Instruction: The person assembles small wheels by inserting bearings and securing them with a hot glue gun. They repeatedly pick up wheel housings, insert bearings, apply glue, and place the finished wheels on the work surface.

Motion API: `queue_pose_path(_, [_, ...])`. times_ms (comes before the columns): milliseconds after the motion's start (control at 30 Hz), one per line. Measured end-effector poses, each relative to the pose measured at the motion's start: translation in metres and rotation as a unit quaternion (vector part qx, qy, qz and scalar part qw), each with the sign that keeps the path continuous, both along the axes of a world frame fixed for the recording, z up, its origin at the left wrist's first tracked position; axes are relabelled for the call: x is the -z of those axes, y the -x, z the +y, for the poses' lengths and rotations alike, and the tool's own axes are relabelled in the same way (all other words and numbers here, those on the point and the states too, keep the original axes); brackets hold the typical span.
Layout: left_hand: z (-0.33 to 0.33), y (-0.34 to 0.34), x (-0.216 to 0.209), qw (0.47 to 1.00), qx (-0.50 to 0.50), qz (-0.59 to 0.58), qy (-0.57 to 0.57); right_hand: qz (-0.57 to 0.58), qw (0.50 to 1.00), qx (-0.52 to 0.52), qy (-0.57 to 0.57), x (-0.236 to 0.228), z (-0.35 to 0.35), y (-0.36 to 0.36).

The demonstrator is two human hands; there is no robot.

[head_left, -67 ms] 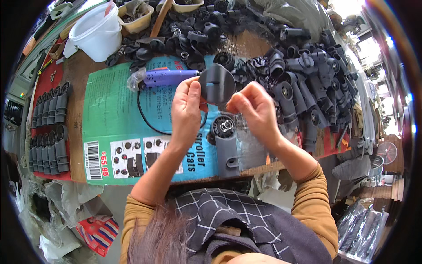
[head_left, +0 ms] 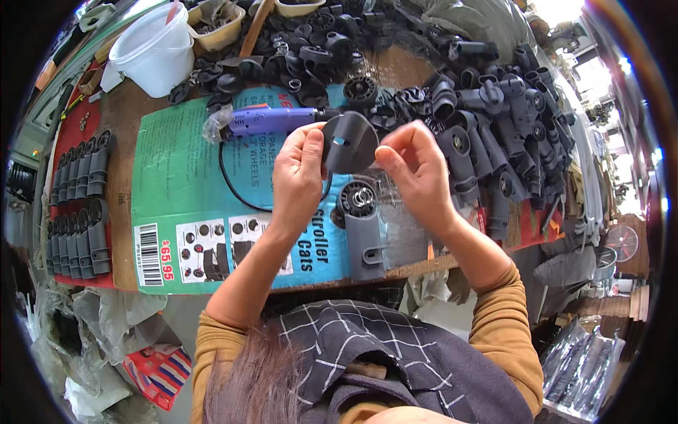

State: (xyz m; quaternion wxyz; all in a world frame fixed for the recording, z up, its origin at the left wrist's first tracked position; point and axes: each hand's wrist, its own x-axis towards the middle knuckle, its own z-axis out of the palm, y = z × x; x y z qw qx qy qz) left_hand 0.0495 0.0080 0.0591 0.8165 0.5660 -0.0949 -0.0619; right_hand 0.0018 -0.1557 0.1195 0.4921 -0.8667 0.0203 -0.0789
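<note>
My left hand [head_left: 298, 164] is closed on the rim of a dark grey round plastic cap [head_left: 357, 150], held above the table. A small slot in the cap lets the blue cardboard show through. Close to the cap's right edge, my right hand [head_left: 418, 169] is closed with thumb and fingertips together; whatever they pinch is too small or hidden to name. Below the cap lies a grey plastic caster housing [head_left: 364, 244], with a black round toothed part and a metal coil spring [head_left: 361, 199] at its far end. Behind the left hand rests a purple electric screwdriver [head_left: 274, 121].
A printed cardboard sheet [head_left: 169, 162] covers the table's middle. Heaped grey tubular parts [head_left: 487, 134] lie right, black round parts [head_left: 304, 60] at the back. Two rows of grey housings [head_left: 79, 240] stand left. A white bucket [head_left: 152, 60] stands back left. The screwdriver's black cable [head_left: 229, 185] curves across the sheet.
The round cap has tilted in my left hand, so its slot shows through. My right hand has shifted slightly up and to the right, its fingers still pinched.
</note>
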Motion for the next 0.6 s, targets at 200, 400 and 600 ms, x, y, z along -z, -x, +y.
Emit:
queue_pose_path(200, [0.008, 0.003, 0.013, 0.978, 0.126, -0.079, -0.145, -0.088, 0.967, -0.169, 0.167, -0.003, -0.019, 0.021])
queue_pose_path(400, [0.015, 0.026, 0.026, 0.810, 0.158, -0.233, -0.515, 0.011, 0.987, -0.005, 0.158, 0.041, -0.058, 0.062])
queue_pose_path(600, [0.012, 0.034, 0.032, 0.795, 0.185, -0.202, -0.542, -0.018, 0.996, 0.028, 0.080, 0.047, -0.057, 0.062])
